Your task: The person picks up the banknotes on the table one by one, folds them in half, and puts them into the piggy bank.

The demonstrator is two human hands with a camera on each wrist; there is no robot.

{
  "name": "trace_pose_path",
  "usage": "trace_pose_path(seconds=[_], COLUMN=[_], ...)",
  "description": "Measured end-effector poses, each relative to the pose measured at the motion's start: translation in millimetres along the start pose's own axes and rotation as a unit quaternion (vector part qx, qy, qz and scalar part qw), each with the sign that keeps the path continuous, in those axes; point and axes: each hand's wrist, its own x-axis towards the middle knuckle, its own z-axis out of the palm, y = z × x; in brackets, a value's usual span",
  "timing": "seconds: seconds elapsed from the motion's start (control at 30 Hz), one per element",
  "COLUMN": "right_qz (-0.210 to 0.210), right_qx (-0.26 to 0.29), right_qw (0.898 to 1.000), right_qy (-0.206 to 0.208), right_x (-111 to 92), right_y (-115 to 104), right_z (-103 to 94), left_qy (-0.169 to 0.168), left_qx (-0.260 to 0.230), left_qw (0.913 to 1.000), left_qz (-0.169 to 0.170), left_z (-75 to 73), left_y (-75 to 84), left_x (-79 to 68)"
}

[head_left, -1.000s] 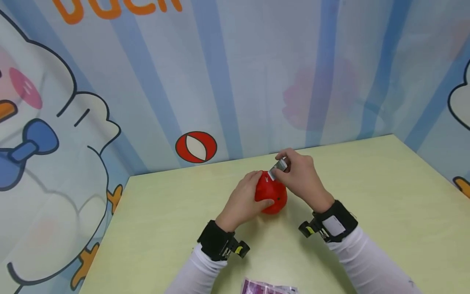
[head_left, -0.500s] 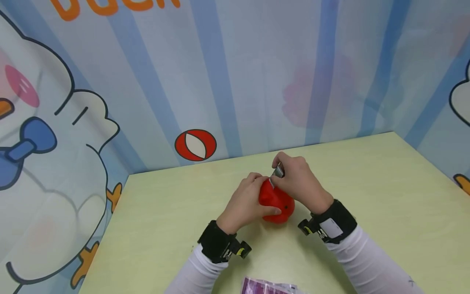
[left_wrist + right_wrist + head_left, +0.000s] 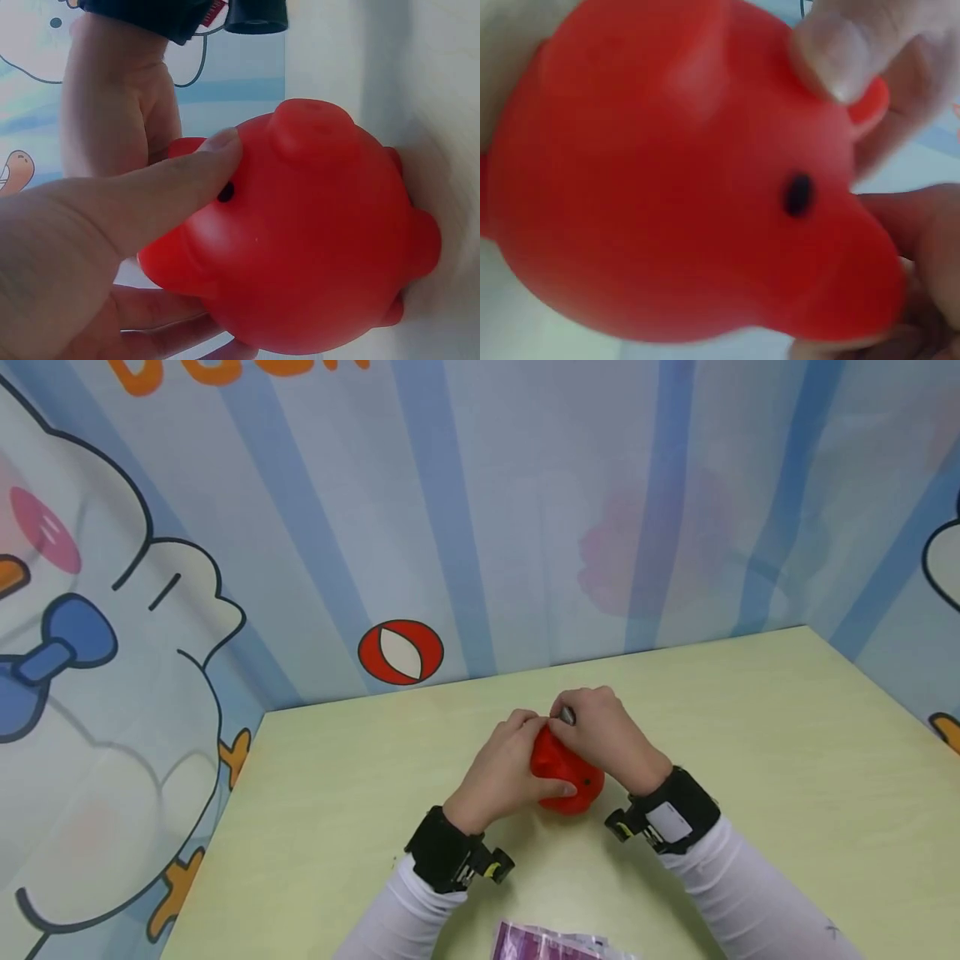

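A red piggy bank [image 3: 561, 764] stands on the table in the head view, its snout [image 3: 313, 129] and black eye visible in the left wrist view. My left hand [image 3: 502, 770] grips it from the left side, thumb [image 3: 180, 180] laid across the head beside the eye and ear. Over the top of the bank, my right hand [image 3: 606, 735] pinches a folded grey banknote [image 3: 567, 716]. Just a small end of the note shows between the fingers; the rest is hidden by the hand. The right fingertips are right at the top of the bank.
Purple banknotes [image 3: 543, 943] lie overlapping at the near edge of the head view, below the hands. The pale yellow table [image 3: 337, 793] meets a cartoon-printed backdrop [image 3: 510, 527] behind and at both sides.
My right hand has come down against the top of the piggy bank, and less of the banknote shows. The bank has shifted slightly right and nearer, with my left hand still gripping it.
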Motion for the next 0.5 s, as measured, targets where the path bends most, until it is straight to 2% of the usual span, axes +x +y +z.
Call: trace_pose_path(seconds=[0.07,0.13,0.27,0.33,0.5], right_qz=[0.011,0.018,0.016,0.007,0.001], right_qx=[-0.006,-0.003,0.024,0.023,-0.01], right_qw=[0.999,0.999,0.999,1.0,0.997], right_qy=[-0.03,-0.041,-0.016,-0.019,-0.074], right_x=[-1,-3,-7,-7,-5], right_y=[-1,-3,-3,-3,0], right_z=[-5.9,-14.6,-28.9,-30.8,-24.1], left_qy=[-0.001,-0.004,-0.009,-0.008,-0.004], left_qx=[-0.002,-0.005,-0.013,-0.015,-0.014], left_qw=[1.0,1.0,0.9999,0.9998,0.9999], left_qz=[0.0,-0.002,-0.007,-0.006,-0.002], left_z=[0.3,0.8,0.5,0.1,0.0], left_y=[-0.3,-0.4,0.0,-0.1,-1.3], left_x=[-0.4,-0.6,-0.1,0.3,-0.1])
